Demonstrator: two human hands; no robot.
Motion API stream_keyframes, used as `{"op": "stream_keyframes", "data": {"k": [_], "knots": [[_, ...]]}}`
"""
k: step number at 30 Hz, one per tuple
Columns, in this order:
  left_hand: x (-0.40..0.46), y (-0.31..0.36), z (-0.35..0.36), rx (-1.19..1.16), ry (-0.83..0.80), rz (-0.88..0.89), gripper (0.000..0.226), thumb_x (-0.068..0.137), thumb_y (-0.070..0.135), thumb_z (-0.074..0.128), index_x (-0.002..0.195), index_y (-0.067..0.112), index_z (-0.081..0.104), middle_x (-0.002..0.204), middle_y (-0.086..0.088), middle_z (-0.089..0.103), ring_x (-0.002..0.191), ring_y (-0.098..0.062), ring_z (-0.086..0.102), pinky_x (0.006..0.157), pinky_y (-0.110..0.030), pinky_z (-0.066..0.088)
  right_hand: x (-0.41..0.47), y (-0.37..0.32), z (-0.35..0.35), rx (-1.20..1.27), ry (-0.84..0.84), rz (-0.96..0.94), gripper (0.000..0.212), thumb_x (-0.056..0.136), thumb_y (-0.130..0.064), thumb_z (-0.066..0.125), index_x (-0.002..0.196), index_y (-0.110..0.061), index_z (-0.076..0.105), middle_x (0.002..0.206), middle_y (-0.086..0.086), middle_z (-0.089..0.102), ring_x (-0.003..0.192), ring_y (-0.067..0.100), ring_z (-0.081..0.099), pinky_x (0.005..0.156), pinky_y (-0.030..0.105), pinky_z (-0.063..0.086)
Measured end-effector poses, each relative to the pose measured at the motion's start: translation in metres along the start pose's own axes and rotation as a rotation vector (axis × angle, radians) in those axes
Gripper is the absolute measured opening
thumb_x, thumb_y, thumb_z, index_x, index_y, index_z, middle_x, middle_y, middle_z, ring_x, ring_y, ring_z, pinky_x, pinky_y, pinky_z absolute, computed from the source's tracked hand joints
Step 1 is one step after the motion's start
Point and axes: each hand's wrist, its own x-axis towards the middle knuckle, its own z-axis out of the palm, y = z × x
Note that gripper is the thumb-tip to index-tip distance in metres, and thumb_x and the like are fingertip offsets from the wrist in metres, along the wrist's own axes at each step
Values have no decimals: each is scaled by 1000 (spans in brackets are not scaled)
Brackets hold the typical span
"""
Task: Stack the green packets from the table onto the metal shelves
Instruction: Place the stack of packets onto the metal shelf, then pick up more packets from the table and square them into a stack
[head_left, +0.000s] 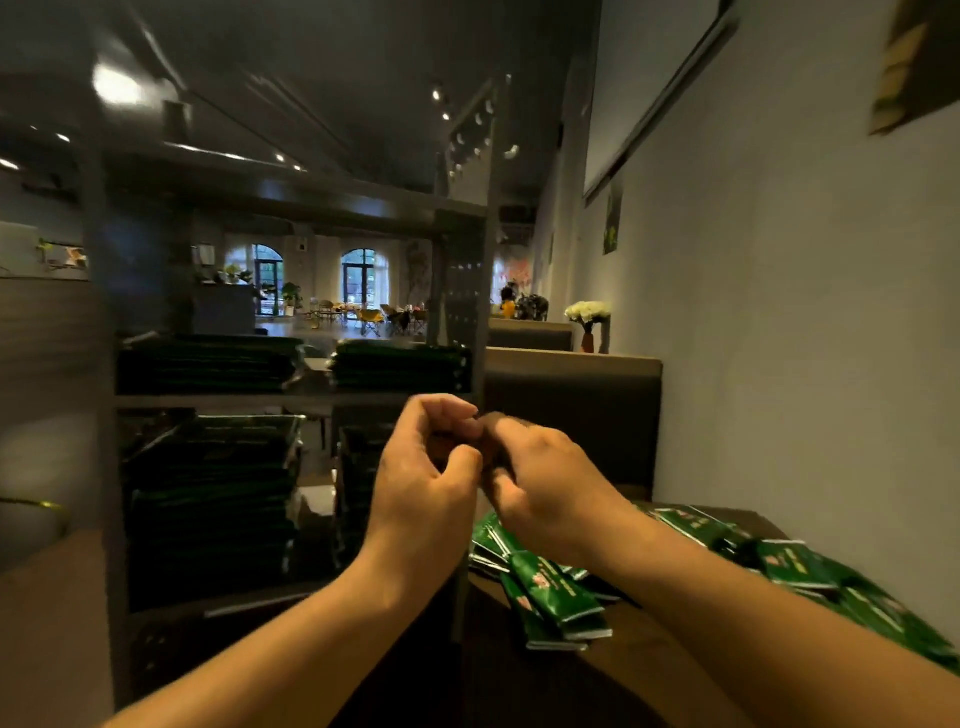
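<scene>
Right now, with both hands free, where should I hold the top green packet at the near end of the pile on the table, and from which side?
Probably the top packet by its two long edges, coming from above with the right hand. It lies flat and slanted on the pile, its long sides bare.

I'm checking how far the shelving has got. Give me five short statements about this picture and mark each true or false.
1. Green packets lie loose on the table. True.
2. The metal shelves hold no packets. False: dark stacks sit on two levels.
3. The left hand and right hand meet in front of the shelves. True.
4. Each hand grips a green packet. False: no packet shows in either hand; the fingers are curled together.
5. A vase of white flowers stands on the ledge by the wall. True.
</scene>
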Motion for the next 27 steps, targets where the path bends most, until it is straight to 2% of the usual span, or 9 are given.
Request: {"op": "stream_keyframes", "data": {"k": [5, 9, 11, 13, 14, 17, 21, 24, 27], "knots": [[-28, -20, 69, -33, -179, 3, 30, 86, -2, 57, 100, 23, 54, 92, 1, 60, 84, -9, 61, 71, -18, 52, -61, 66, -5, 137, -8, 177, 34, 93, -21, 56, 125, -32, 55, 111, -6, 67, 99, 15, 65, 83, 42, 57], [-44, -40, 118, -64, -262, -35, 23, 89, -1, 57, 99, 20, 55, 93, 2, 59, 83, -6, 60, 65, -11, 49, -97, 108, -18, 152, 28, 338, 32, 89, -10, 52, 115, -25, 62, 103, -6, 68, 95, 11, 64, 85, 39, 56], [-52, -55, 134, -59, -304, -29, 24, 90, 1, 56, 97, 23, 54, 95, 5, 58, 82, -5, 59, 63, -12, 49, -113, 122, -22, 163, 73, 396, 29, 90, -7, 51, 109, -24, 64, 97, -7, 67, 89, 3, 63, 82, 28, 54], [-66, -74, 157, -53, -356, -59, 29, 90, 0, 54, 95, 29, 53, 95, 8, 58, 81, 0, 59, 62, -13, 49, -137, 139, -24, 163, 100, 473, 29, 91, -7, 50, 106, -27, 63, 91, -11, 66, 79, -4, 61, 68, 12, 48], [-71, -82, 165, -52, -368, -72, 32, 90, -2, 54, 93, 30, 52, 94, 7, 59, 79, 0, 59, 63, -16, 50, -147, 148, -23, 155, 113, 502, 28, 91, -8, 50, 105, -28, 64, 89, -12, 65, 77, -3, 60, 63, 9, 44], [-91, -106, 190, -112, -419, -121, 31, 87, -3, 57, 91, 27, 54, 90, 5, 62, 75, -6, 60, 64, -25, 50, -177, 170, -23, 137, 147, 610, 25, 92, -10, 52, 101, -29, 65, 88, -12, 66, 81, 2, 62, 64, 13, 46], [-113, -130, 219, -179, -450, -130, 16, 80, 14, 54, 91, 25, 56, 88, 11, 61, 78, -9, 59, 68, -24, 50, -213, 207, -24, 36, 178, 731, 21, 93, -12, 55, 100, -29, 65, 97, -11, 69, 83, 13, 66, 76, 32, 55], [-124, -143, 233, -236, -425, -197, 15, 77, 15, 54, 88, 25, 56, 86, 7, 62, 70, -6, 57, 62, -20, 47, -234, 242, -30, -142, 187, 812, 21, 95, -12, 53, 106, -27, 64, 101, -11, 66, 80, 3, 60, 69, 21, 51], [-127, -153, 235, -246, -436, -183, 15, 79, 16, 53, 90, 25, 57, 88, 1, 63, 70, -4, 57, 62, -17, 47, -248, 275, -38, -406, 185, 890, 27, 96, -13, 49, 118, -22, 62, 115, -3, 64, 104, 14, 57, 84, 25, 47]]}}
